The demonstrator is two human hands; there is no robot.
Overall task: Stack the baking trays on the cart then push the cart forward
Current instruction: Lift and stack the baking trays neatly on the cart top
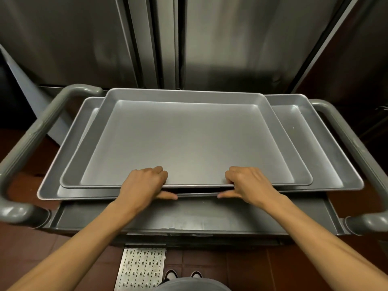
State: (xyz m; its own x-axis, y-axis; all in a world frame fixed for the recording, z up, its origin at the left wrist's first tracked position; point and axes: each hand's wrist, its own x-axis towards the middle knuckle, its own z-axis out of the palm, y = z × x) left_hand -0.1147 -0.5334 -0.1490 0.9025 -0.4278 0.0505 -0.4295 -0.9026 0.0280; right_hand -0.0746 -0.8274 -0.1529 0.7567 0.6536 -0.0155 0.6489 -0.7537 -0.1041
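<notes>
The top tray (pixel 195 141) is gripped at its near rim by both hands (pixel 144 183) (pixel 247 183), raised above the lower tray (pixel 327 156), so fingers could be pinched, or it may be left skewed.

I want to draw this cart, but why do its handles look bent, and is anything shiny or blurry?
In the head view, the wide lens bows the cart handles outward at the edges; soft glare streaks the steel doors behind; the top tray looks evenly lit and sharp; a dark shadow sits under its near rim between the left hand and right hand.
</notes>
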